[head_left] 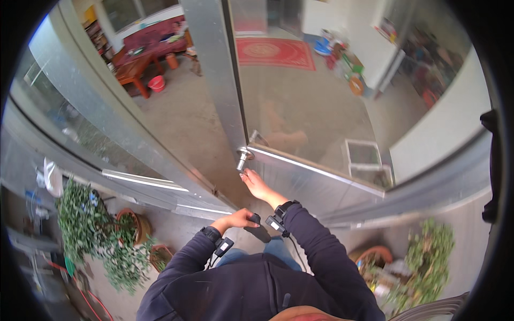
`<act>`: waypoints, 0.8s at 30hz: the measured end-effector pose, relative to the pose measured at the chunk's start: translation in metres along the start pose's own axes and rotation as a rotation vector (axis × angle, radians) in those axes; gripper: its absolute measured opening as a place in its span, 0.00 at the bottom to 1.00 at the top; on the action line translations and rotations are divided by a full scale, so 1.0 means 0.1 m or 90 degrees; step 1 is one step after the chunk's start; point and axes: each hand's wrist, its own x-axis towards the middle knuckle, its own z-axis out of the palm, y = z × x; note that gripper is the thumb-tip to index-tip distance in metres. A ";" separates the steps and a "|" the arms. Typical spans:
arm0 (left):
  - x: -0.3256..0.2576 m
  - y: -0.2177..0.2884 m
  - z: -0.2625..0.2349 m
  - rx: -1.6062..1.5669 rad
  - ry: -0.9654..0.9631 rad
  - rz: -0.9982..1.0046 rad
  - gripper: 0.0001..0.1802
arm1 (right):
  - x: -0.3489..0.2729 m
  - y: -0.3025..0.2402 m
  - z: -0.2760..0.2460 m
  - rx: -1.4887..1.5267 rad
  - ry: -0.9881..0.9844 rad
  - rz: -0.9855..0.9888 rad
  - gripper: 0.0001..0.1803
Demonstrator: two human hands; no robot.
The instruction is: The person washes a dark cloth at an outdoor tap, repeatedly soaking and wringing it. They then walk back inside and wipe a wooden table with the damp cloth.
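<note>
A glazed metal door [316,168] stands ajar in front of me, with a silver door knob [244,156] on its left edge. My right hand [258,186] reaches up to the knob; its fingers are stretched out, with the tips at the knob's outer end. Whether they press on it I cannot tell. Lower down, in front of my body, my left hand [235,219] is closed around a black object [258,229] with a rounded top and a longer dark body pointing downward. Its kind does not show clearly. Both wrists carry dark bands with small devices.
A metal door frame [206,187] borders the gap on the left. Potted plants stand at left [88,230] and right [428,262]. Beyond the doorway are a wooden table [136,70], a red bucket [157,83], a dark red sofa [158,36] and a red rug [276,52].
</note>
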 end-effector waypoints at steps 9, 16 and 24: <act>0.93 0.40 -0.25 0.081 0.329 0.009 0.14 | 0.83 0.60 -0.56 -0.024 -0.008 0.028 0.14; 1.20 0.90 -0.79 -0.022 0.613 -0.020 0.13 | 1.47 0.98 -1.45 -0.098 0.088 0.103 0.18; 2.00 0.78 -1.85 -0.313 0.831 0.139 0.08 | 1.96 1.66 -2.69 -0.208 0.225 0.221 0.19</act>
